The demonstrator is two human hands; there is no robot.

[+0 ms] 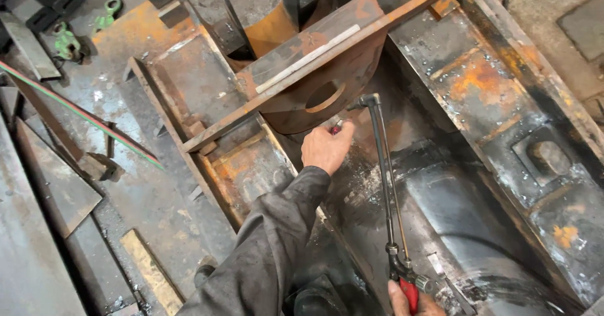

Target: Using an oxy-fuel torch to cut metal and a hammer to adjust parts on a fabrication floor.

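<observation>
Rusty steel fills the view: a long welded frame [478, 95] of plates and ribs, orange with scale in patches and sooty black elsewhere, lying on a gritty grey floor [145, 190].

Across the frame runs a flat bar [302, 70], slanting from near left to far right. Under it hangs a thick rounded plate [327, 92] with a half-round cutout.

Just below that plate is the left hand [326, 147], in a grimy dark sleeve [270, 253], fingers curled loosely round something small and red; what it is cannot be made out.

A cutting torch [385, 177], thin twin tubes with a bent tip, rises from the near edge to just beside the plate's lower rim, close right of the left hand.

The right hand [412, 300] is closed on the torch's red grip by its brass valve, and is mostly cut off by the bottom edge.

Far left, green shackles [66, 42] lie by dark blocks. A red-and-green hose [82, 114] slants across the floor. Loose plates [56, 184] lie near left, partly out of view.
</observation>
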